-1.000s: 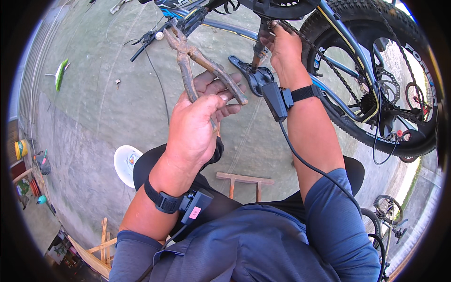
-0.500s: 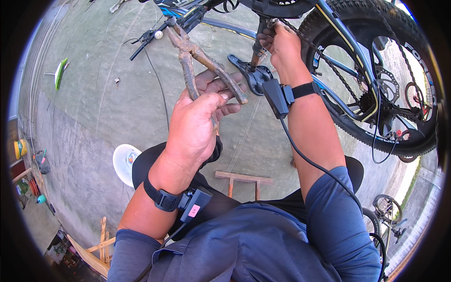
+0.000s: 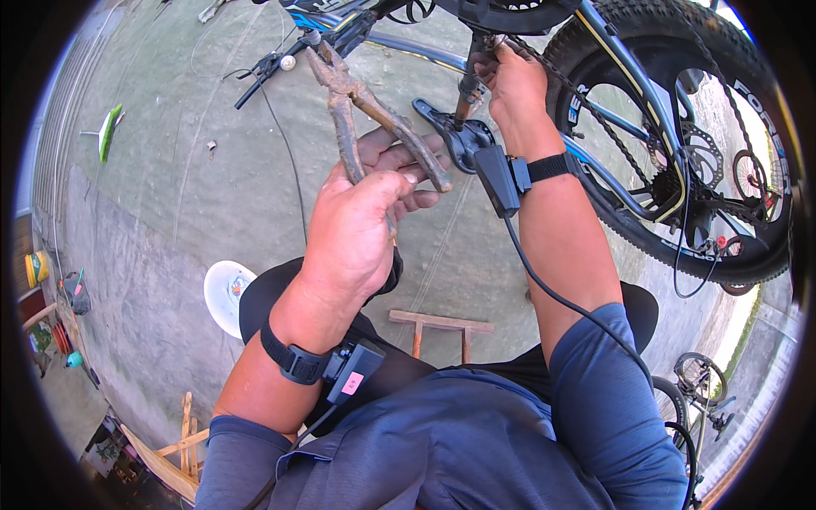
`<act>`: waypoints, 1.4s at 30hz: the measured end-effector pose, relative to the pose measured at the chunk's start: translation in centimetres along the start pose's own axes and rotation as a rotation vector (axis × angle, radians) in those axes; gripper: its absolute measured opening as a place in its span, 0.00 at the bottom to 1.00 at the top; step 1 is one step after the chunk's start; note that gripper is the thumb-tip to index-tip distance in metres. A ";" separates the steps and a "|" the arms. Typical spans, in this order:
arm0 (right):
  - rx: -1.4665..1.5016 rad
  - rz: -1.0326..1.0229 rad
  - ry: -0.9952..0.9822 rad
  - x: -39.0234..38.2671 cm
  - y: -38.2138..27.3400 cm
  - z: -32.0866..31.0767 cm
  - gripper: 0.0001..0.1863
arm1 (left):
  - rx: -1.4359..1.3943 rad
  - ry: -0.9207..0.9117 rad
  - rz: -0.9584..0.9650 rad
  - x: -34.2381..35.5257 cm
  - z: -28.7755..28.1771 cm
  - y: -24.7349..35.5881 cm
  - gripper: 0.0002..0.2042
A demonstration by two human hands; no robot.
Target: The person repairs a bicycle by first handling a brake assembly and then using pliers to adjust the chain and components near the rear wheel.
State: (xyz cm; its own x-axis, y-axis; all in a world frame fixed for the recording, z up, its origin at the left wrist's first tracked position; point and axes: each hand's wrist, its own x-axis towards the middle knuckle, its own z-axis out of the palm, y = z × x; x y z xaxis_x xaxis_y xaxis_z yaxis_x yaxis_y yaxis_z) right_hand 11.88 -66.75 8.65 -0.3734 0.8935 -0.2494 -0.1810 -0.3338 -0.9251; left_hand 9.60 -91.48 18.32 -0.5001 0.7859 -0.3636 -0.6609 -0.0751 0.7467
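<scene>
My left hand (image 3: 353,217) holds a pair of rusty pliers (image 3: 361,98) by the handles, with the jaws pointing up and away from me. The handles are spread apart, and some fingers lie behind them. At the upper middle, my right hand (image 3: 518,89) is closed beside the seat post (image 3: 467,93) of an upside-down bicycle (image 3: 608,55), close to the chain and crank area. Its fingertips are bent against the frame, and whatever they pinch is hidden. Below that hand, the black saddle (image 3: 463,140) rests on the ground.
The rear wheel (image 3: 680,255) with its chain fills the upper right. Handlebars (image 3: 263,72) stand at the upper left, trailing a dark cable. A white bowl (image 3: 228,297) sits by my left knee, and a low wooden stool (image 3: 442,321) between my legs. Another bicycle (image 3: 701,378) is at lower right.
The pliers and my left hand have shifted very slightly to the right and down. My right hand stays at the same spot on the frame, its wrist barely moved.
</scene>
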 end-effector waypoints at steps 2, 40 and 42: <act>0.022 -0.026 0.005 -0.3 -0.1 0.1 0.09 | -0.005 0.000 0.002 0.0 -0.1 -0.1 0.25; -0.071 -0.167 0.093 -0.3 0.8 0.1 0.07 | 0.043 -0.007 -0.035 0.1 -0.1 -0.2 0.28; -0.059 -0.153 0.084 -0.6 0.6 0.2 0.07 | 0.044 -0.002 -0.038 0.0 -0.1 -0.2 0.28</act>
State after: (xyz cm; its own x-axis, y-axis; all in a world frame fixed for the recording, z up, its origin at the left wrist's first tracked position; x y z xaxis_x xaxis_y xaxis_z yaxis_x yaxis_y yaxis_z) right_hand 11.83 -67.50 8.26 -0.2680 0.9552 -0.1255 -0.1751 -0.1763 -0.9686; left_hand 9.65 -91.48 18.13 -0.4740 0.7892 -0.3906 -0.6541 -0.0186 0.7562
